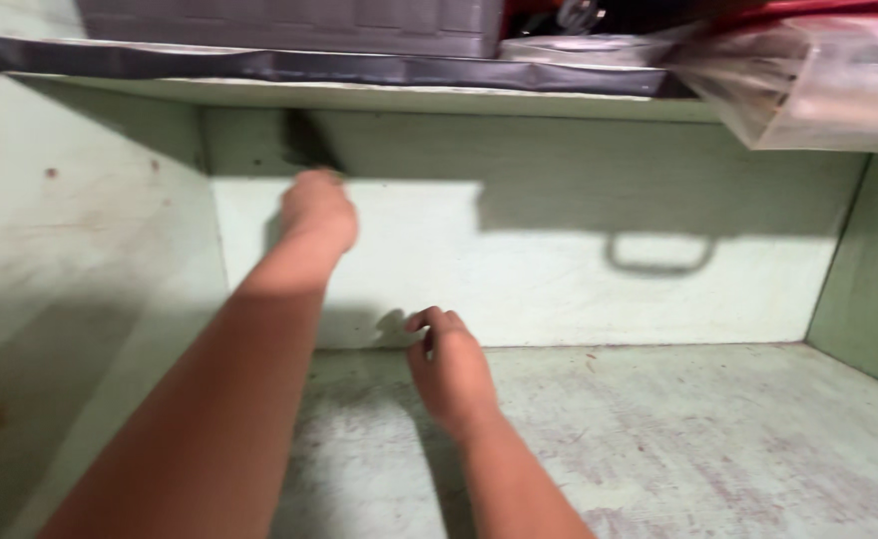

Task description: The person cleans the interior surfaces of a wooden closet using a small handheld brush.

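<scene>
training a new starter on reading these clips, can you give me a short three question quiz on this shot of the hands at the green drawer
1. True or false: the left hand is at the top edge of the pale green drawer front.
2. Where is the metal handle relative to both hands? A) to their right B) between them C) to their left
3. Fill in: the right hand is near the drawer front's ____ edge, just above the worn green shelf floor.

Key: 1 true. 2 A. 3 bottom. Neither hand is on the handle; whether either holds anything cannot be told, as the picture is blurred.
</scene>
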